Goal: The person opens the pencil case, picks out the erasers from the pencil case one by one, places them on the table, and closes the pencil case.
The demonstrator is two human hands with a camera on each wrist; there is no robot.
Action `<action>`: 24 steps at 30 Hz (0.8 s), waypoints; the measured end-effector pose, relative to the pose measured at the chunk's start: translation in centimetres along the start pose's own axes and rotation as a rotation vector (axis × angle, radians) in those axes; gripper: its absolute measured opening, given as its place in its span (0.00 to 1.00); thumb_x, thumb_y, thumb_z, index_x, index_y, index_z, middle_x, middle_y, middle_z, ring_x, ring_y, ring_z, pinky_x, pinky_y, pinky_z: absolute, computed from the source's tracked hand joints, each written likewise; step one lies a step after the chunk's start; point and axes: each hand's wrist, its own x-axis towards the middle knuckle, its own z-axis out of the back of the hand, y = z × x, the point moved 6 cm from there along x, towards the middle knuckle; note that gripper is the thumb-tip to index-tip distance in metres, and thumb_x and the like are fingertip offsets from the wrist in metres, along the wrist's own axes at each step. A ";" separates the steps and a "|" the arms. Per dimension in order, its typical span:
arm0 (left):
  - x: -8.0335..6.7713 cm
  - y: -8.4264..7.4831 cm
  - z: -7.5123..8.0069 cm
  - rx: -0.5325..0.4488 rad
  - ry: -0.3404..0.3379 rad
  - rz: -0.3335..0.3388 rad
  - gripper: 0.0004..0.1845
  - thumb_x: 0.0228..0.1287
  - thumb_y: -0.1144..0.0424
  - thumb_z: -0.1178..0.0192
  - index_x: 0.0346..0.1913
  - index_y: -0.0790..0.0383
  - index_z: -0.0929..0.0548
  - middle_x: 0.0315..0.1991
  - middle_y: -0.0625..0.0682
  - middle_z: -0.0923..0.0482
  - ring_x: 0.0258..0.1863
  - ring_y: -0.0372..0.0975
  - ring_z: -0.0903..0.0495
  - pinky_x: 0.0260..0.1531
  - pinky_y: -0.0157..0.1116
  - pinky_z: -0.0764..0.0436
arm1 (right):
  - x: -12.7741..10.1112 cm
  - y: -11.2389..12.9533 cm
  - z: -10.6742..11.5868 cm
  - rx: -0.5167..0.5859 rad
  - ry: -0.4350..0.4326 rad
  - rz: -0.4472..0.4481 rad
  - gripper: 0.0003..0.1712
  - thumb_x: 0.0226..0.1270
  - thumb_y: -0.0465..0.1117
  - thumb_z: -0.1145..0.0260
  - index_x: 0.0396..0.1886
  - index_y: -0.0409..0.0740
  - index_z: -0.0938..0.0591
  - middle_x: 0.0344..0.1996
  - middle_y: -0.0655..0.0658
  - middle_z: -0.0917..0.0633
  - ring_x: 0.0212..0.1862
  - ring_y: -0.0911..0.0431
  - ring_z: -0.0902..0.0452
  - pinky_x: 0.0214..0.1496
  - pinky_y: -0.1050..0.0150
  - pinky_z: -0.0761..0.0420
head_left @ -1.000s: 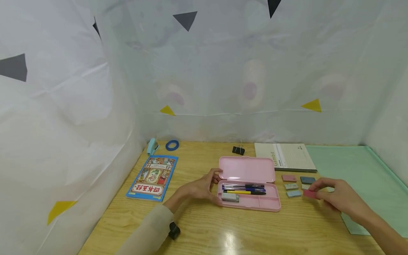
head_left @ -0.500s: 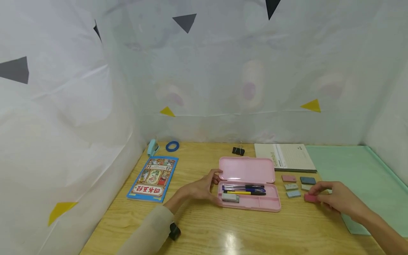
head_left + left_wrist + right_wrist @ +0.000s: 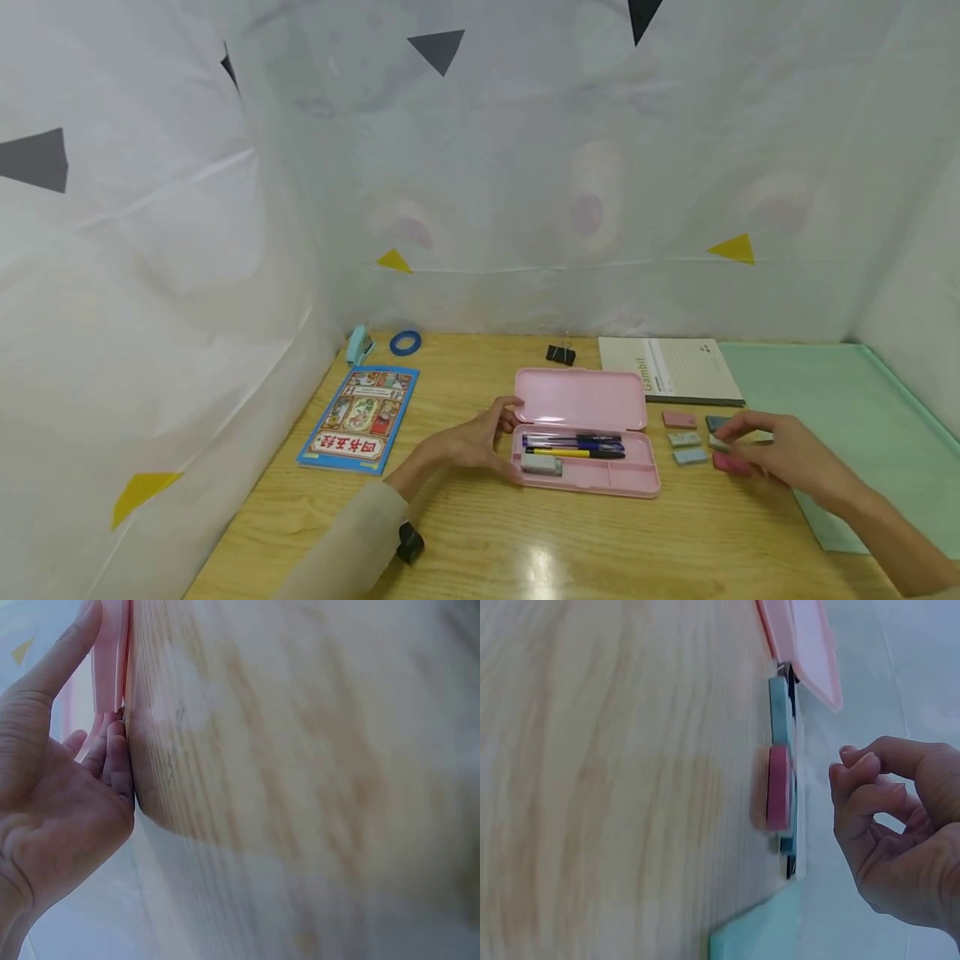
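Note:
My left hand holds the left end of an open pink pencil case, its thumb at the front corner and its fingers by the lid. Inside lie several pens and a grey-white eraser. To the right, my right hand hovers over a group of small erasers, thumb and fingers loosely bent with nothing between them. A red-pink eraser lies on the table below it, beside a light blue eraser. Partly covered by the fingers are a pale eraser and a dark blue one.
Behind the erasers lies a notebook, beside a pale green mat. A black binder clip sits behind the case. At left are a blue-edged book, a stapler and a blue tape ring.
The right hand has set the red-pink eraser down in front of the others, let go of it and lifted slightly away toward the back. My left hand has stayed at the case.

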 end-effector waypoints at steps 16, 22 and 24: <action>0.1 0.0 0.0 0.010 0.012 -0.005 0.58 0.54 0.58 0.19 0.79 0.47 0.51 0.62 0.45 0.35 0.62 0.39 0.33 0.68 0.37 0.33 | 3.0 4.9 -8.1 0.287 0.214 0.140 0.23 0.76 0.39 0.34 0.64 0.30 0.24 0.49 0.31 0.20 0.19 0.60 0.31 0.15 0.65 0.30; 0.0 -0.2 0.0 -0.009 0.025 -0.021 0.58 0.56 0.59 0.20 0.79 0.50 0.51 0.63 0.48 0.35 0.62 0.41 0.34 0.66 0.38 0.33 | 3.8 6.3 -11.0 0.320 0.278 0.112 0.27 0.73 0.39 0.31 0.66 0.32 0.26 0.50 0.31 0.20 0.18 0.59 0.31 0.16 0.68 0.32; 0.0 -0.2 0.0 -0.017 0.025 -0.027 0.58 0.55 0.60 0.20 0.79 0.50 0.51 0.63 0.49 0.35 0.61 0.41 0.34 0.66 0.39 0.33 | 4.0 6.8 -11.9 0.336 0.299 0.117 0.28 0.73 0.39 0.31 0.67 0.33 0.27 0.50 0.32 0.20 0.17 0.60 0.33 0.16 0.68 0.33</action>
